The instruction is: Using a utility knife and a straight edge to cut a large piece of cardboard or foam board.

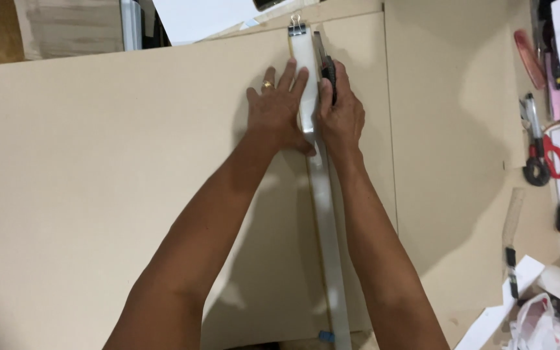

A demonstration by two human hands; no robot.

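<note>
A large beige cardboard sheet [98, 194] covers the table. A long metal straightedge [327, 246] lies along it from the near edge to the far edge, where a binder clip [297, 27] holds it. My left hand [275, 110], with a ring on one finger, presses flat on the sheet and on the straightedge's left side. My right hand [339, 116] grips a black utility knife [326, 68] whose blade rests against the right side of the straightedge near its far end.
A second cardboard panel [448, 129] lies to the right. At the right edge are red-handled scissors [546, 155], other tools, a clear ruler [512, 217], white paper pieces [520, 285] and a plastic bag [536, 321].
</note>
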